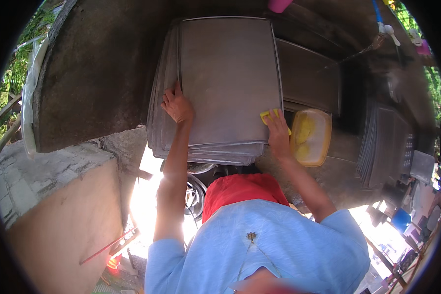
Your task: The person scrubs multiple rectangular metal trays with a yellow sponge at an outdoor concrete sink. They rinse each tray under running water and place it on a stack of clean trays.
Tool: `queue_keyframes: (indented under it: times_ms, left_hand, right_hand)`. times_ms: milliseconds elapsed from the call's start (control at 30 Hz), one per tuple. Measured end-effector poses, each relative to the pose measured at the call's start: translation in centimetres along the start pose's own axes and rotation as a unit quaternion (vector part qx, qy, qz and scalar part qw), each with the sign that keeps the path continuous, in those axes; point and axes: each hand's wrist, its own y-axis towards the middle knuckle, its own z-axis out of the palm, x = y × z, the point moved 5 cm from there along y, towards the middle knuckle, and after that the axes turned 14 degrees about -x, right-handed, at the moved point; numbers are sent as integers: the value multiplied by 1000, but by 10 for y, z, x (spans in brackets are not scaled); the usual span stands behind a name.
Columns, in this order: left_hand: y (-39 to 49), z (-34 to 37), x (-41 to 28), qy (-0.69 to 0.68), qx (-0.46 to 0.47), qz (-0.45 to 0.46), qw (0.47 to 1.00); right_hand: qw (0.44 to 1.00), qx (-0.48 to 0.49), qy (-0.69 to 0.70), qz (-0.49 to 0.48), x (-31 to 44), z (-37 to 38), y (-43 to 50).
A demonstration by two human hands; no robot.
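Observation:
A stack of flat rectangular metal trays [220, 154] lies before me, its lower trays fanned out to the left and at the near side. The top tray [228, 77] has a thin raised rim and a dull grey surface. My left hand [177, 104] is at that tray's left rim, fingers curled on the edge. In my right hand [277, 134] is a yellow sponge [266, 117], pressed at the tray's near right edge. Just right of this hand stands a yellowish plastic tub [325, 147] with whitish liquid and something yellow inside.
More metal sheets [308, 73] lie behind the tub, and several trays [382, 143] lean at far right. Water streams from a tap [381, 31] at upper right. A concrete slab [92, 81] and a block wall [66, 205] are at left.

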Motion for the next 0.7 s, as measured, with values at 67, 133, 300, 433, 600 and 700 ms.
queue_keyframes:
  times_ms: [67,133,300,433,600,700]
  left_hand:
    - [0,4,4,-4,2,9,1000]
    - [1,7,6,-12,-1,11,1000]
    - [-1,7,4,-23,-7,16,1000]
    - [1,4,0,-30,10,27,999]
    - [8,-10,-22,-21,65,123,990]
    - [-18,-38,-59,-119,143,329,926]
  right_hand:
    - [999,12,-39,-21,-37,44,63]
    - [996,-53,-65,-13,-67,95,160]
    - [981,-145,61,112,-28,179,287]
    - [992,-5,98,-80,100,157,146]
    - [994,-49,-92,18,46,57,30]
    - [970,-14,-93,224,-45,23,58]
